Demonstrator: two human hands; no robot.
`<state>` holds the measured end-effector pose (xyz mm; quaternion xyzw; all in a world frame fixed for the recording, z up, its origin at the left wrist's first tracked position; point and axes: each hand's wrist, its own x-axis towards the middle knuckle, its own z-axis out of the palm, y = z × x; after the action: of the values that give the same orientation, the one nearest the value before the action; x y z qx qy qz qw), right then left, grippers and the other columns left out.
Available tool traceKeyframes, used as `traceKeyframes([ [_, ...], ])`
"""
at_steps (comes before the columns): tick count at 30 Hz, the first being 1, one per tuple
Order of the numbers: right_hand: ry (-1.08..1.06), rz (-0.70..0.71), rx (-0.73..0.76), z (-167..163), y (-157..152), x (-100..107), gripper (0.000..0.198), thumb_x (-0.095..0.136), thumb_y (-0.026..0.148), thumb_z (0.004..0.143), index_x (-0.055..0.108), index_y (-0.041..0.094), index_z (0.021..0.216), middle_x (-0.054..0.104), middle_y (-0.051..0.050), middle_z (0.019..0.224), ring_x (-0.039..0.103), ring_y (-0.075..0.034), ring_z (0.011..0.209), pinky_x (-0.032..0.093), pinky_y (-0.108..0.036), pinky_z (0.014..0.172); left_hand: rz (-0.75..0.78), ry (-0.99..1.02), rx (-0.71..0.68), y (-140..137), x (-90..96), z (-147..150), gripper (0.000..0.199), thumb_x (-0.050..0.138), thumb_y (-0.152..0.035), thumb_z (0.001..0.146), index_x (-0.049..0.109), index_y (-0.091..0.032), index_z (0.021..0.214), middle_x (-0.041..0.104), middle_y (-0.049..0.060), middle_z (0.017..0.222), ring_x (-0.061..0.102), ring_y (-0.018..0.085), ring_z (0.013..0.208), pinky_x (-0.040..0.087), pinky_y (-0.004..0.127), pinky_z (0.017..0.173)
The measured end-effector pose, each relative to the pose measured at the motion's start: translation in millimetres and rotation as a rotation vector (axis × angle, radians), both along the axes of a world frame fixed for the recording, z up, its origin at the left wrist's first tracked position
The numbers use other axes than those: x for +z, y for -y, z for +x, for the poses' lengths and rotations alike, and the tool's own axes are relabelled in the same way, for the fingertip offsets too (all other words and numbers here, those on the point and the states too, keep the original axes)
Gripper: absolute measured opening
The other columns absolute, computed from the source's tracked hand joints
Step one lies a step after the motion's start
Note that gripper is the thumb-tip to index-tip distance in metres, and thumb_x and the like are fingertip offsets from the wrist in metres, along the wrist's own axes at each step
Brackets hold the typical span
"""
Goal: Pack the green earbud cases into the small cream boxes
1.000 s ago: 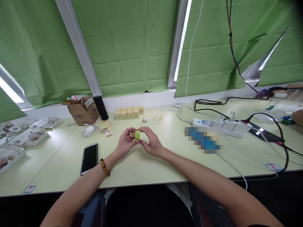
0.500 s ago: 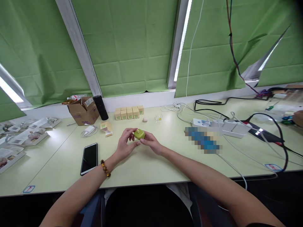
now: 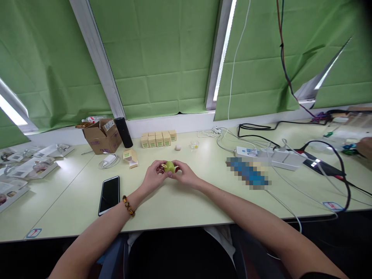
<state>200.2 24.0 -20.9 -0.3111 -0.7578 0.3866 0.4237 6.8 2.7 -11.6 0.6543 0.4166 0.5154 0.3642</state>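
Note:
Between my two hands is a small, glossy, rounded green object (image 3: 169,167) with a thin pale loop or cord at its left side; its exact kind is unclear. My left hand (image 3: 154,176) grips it from the left, thumb toward the near side. From the right, the fingers and thumb of my right hand (image 3: 186,175) close on it too. The object is held just over the table, and the fingers hide part of it. Beyond my hands lie a small pale pink block (image 3: 178,147) and a clear plastic piece (image 3: 194,145) with a yellow bit.
Several small tan boxes (image 3: 159,139) stand in rows at the back. An opened tan box (image 3: 130,159), a white charger with cable (image 3: 109,159), a phone (image 3: 109,195), a cardboard box (image 3: 102,139) and a black cylinder (image 3: 123,132) are leftward. Power strips (image 3: 281,158) and cables lie right.
The green object has been turned between my fingers, and a pale cord now shows at its left. Both hands have shifted slightly, my right hand drawing closer to my left.

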Motion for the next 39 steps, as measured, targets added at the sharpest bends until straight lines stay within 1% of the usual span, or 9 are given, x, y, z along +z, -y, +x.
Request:
traceKeyframes([
  [6, 0.268, 0.166, -0.263, 12, -36, -1, 0.051, 0.076, 0.015, 0.08, 0.062, 0.022, 0.129, 0.073, -0.007, 0.117, 0.064, -0.023, 0.113, 0.049, -0.039, 0.095, -0.167, 0.323, -0.043, -10, 0.5, -5, 0.052, 0.089, -0.038, 0.074, 0.069, -0.015, 0.117, 0.075, 0.01, 0.108, 0.071, 0.021, 0.095, 0.054, 0.042, 0.097],
  [10, 0.712, 0.285, -0.541, 19, -81, 15, 0.046, 0.067, 0.013, 0.089, 0.061, 0.017, 0.134, 0.071, -0.013, 0.126, 0.06, -0.027, 0.117, 0.047, -0.04, 0.099, -0.183, 0.448, -0.093, -13, 3.6, -9, 0.051, 0.089, -0.033, 0.074, 0.07, -0.015, 0.118, 0.073, 0.012, 0.12, 0.072, 0.021, 0.103, 0.05, 0.045, 0.109],
  [16, 0.85, 0.278, -0.651, 16, -132, 23, 0.04, 0.06, 0.012, 0.091, 0.065, 0.012, 0.13, 0.063, -0.022, 0.135, 0.05, -0.036, 0.128, 0.038, -0.046, 0.104, -0.158, 0.472, -0.096, -14, -1.3, -9, 0.051, 0.089, -0.029, 0.074, 0.067, -0.016, 0.117, 0.07, 0.012, 0.124, 0.073, 0.026, 0.112, 0.046, 0.05, 0.115],
  [22, 0.837, 0.319, -0.623, 2, -132, 20, 0.026, 0.054, 0.007, 0.092, 0.073, 0.012, 0.109, 0.067, -0.019, 0.119, 0.056, -0.031, 0.115, 0.042, -0.043, 0.101, -0.139, 0.456, -0.074, -16, -4.0, -8, 0.052, 0.088, -0.031, 0.075, 0.065, -0.017, 0.119, 0.069, 0.012, 0.126, 0.073, 0.027, 0.115, 0.045, 0.051, 0.116],
  [25, 0.694, 0.43, -0.595, 2, -111, 28, 0.033, 0.049, 0.013, 0.099, 0.067, 0.018, 0.126, 0.061, -0.015, 0.132, 0.056, -0.027, 0.12, 0.046, -0.042, 0.102, -0.103, 0.481, -0.045, -18, -4.6, -10, 0.051, 0.087, -0.031, 0.076, 0.064, -0.017, 0.12, 0.068, 0.012, 0.128, 0.071, 0.028, 0.118, 0.044, 0.051, 0.118],
  [28, 0.141, 0.687, -0.447, 6, -68, 39, 0.03, 0.056, 0.021, 0.099, 0.065, 0.024, 0.127, 0.058, -0.013, 0.129, 0.059, -0.028, 0.121, 0.054, -0.046, 0.101, -0.069, 0.511, -0.031, -19, -4.3, -11, 0.05, 0.087, -0.03, 0.076, 0.063, -0.019, 0.118, 0.067, 0.011, 0.131, 0.07, 0.029, 0.122, 0.044, 0.052, 0.118],
  [32, -0.17, 0.776, -0.333, 11, 0, 45, 0.03, 0.067, 0.024, 0.094, 0.067, 0.03, 0.124, 0.06, -0.012, 0.123, 0.063, -0.03, 0.114, 0.058, -0.052, 0.098, -0.058, 0.519, -0.049, -16, -3.1, -10, 0.05, 0.087, -0.029, 0.076, 0.062, -0.02, 0.118, 0.066, 0.01, 0.13, 0.069, 0.029, 0.124, 0.044, 0.052, 0.118],
  [36, -0.332, 0.573, -0.267, 8, 30, 32, 0.027, 0.073, 0.033, 0.093, 0.067, 0.029, 0.119, 0.063, -0.012, 0.117, 0.065, -0.029, 0.109, 0.061, -0.051, 0.094, -0.076, 0.501, -0.063, -10, -1.6, -8, 0.049, 0.087, -0.029, 0.076, 0.062, -0.02, 0.118, 0.066, 0.01, 0.131, 0.069, 0.03, 0.124, 0.046, 0.052, 0.117],
  [39, -0.478, 0.186, -0.083, 6, 24, 19, 0.032, 0.073, 0.041, 0.092, 0.065, 0.025, 0.119, 0.068, -0.011, 0.112, 0.07, -0.025, 0.101, 0.063, -0.048, 0.094, -0.079, 0.497, -0.079, -7, 0.3, -7, 0.049, 0.087, -0.028, 0.076, 0.062, -0.021, 0.118, 0.066, 0.01, 0.131, 0.069, 0.031, 0.125, 0.045, 0.053, 0.118],
])
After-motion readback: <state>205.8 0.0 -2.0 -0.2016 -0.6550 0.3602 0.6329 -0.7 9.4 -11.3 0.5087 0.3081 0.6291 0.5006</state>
